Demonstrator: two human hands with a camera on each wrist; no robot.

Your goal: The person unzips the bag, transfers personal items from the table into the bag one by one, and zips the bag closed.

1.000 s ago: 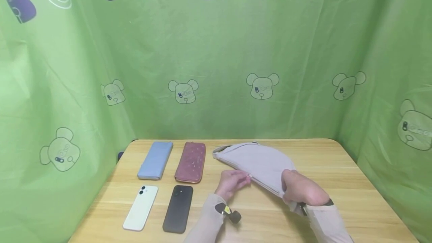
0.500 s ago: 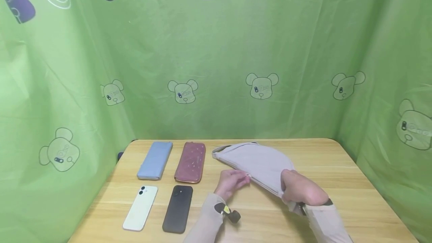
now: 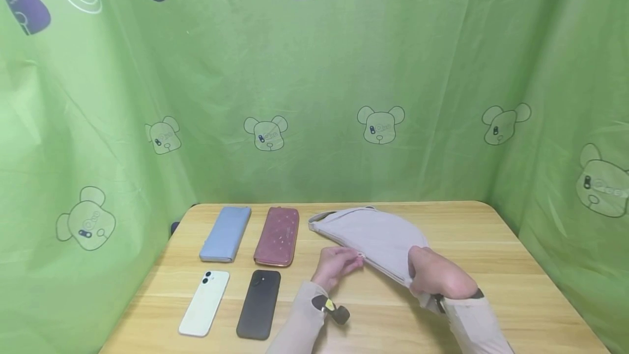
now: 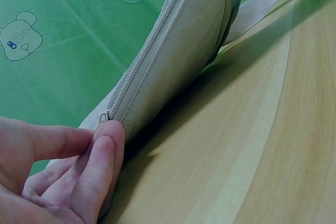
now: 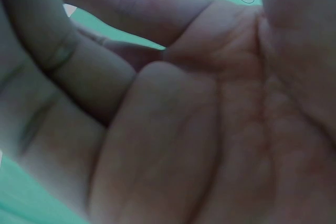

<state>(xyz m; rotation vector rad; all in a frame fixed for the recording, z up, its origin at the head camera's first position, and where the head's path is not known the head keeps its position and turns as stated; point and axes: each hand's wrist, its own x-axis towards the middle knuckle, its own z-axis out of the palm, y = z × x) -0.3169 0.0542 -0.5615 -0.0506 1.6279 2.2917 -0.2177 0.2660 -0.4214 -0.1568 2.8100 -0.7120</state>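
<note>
A pale grey, half-moon shaped bag [image 3: 380, 234] lies on the table at the centre right, its zipped edge facing me. My left hand [image 3: 335, 267] pinches the zipper pull [image 4: 103, 117] between thumb and fingers, about midway along that edge. From the pull, a row of zipper teeth [image 4: 144, 59] runs up the bag in the left wrist view. At the bag's right end, my right hand [image 3: 439, 275] grips the corner with curled fingers. The palm and fingers [image 5: 157, 129] fill the right wrist view, and the bag's held corner is hidden there.
Left of the bag lie a blue wallet [image 3: 226, 234] and a dark pink zip wallet [image 3: 277, 236]. In front of them are a white phone [image 3: 205, 303] and a black phone [image 3: 259, 305]. A green printed curtain [image 3: 314, 168] hangs around the wooden table [image 3: 491, 250].
</note>
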